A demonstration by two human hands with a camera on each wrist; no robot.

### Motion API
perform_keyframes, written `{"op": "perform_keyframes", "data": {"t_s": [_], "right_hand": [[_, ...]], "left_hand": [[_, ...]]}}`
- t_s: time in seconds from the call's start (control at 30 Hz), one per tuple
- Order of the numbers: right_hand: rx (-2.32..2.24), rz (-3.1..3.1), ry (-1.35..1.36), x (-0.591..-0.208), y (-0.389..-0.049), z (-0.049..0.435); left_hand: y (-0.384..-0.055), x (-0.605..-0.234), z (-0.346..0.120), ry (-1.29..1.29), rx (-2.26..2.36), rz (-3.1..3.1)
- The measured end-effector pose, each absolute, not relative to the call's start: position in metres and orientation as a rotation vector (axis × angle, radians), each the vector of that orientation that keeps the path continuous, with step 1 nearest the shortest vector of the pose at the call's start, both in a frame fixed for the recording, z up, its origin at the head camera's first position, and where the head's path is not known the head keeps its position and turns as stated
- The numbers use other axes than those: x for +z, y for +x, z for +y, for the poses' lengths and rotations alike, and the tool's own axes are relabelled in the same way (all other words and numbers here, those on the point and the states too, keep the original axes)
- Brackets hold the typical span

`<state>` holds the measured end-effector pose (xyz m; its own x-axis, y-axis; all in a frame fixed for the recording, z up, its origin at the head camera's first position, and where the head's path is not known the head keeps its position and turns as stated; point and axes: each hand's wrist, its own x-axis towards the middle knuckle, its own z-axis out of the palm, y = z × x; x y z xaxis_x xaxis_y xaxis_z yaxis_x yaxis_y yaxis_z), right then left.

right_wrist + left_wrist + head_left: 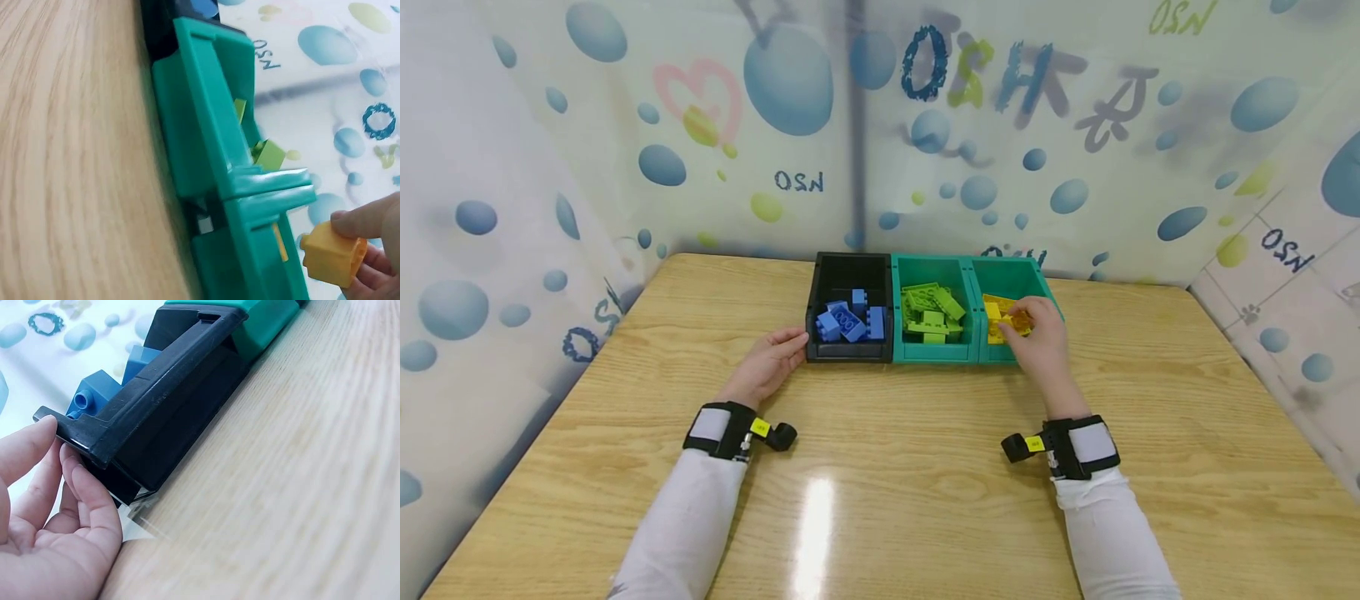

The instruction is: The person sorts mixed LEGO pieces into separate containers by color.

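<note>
My left hand (767,364) is at the left front corner of the black bin (850,352). In the left wrist view the thumb (28,447) lies at the bin's rim and the other fingers curl against its side. Several blue building bricks (848,323) lie inside that bin. Over the right-hand teal bin (997,353) my right hand (1045,350) pinches a yellow building brick (331,257) between thumb and fingers. The right wrist view shows this brick raised beside the bin's rim. More yellow bricks (994,310) lie in the bin, partly hidden by the hand.
A middle teal bin (935,353) holds several lime green bricks (934,317). The three bins stand side by side near the back of the wooden table (910,467). Behind them hangs a patterned curtain (700,200). Both wrists wear black straps with small cameras.
</note>
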<state>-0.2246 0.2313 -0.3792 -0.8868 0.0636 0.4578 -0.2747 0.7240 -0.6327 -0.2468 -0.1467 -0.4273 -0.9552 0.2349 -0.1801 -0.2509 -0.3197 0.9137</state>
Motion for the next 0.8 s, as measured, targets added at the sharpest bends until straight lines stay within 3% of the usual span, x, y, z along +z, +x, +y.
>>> {"op": "perform_keyframes", "data": {"t_s": [0.8], "right_hand": [[0.910,-2.496,0.002,-0.413,-0.235,0.242]], "left_hand": [[-0.245,-0.423,-0.146,-0.016,2.330,1.604]]}}
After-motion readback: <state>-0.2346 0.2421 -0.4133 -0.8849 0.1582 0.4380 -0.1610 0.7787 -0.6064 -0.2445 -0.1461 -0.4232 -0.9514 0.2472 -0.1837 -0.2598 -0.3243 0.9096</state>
